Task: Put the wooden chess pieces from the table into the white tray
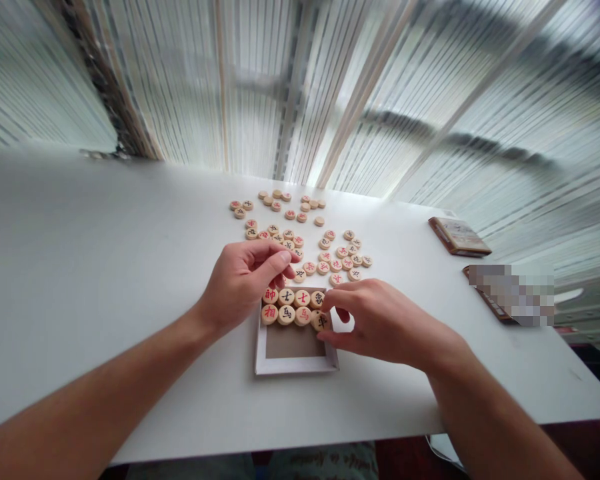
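Observation:
A shallow white open box (297, 365) stands on the white table in front of me. Round wooden Chinese chess pieces (286, 315) with red or black characters lie in two rows across its far half; the near half shows bare bottom. My right hand (363, 317) is at the box's right side, thumb and fingers curled around a black-marked piece (321, 321) at the right end of the near row. Above the box's far left corner is my left hand (255, 277), thumb and fingers pinched together. Whatever they may hold is hidden.
Many loose Chinese chess pieces (336, 265) lie scattered beyond the box, some face down. Toward the table's right edge are a flat brown box (460, 236) and another flat item (500, 300), partly blurred out. A string curtain (260, 87) hangs behind the table (130, 280).

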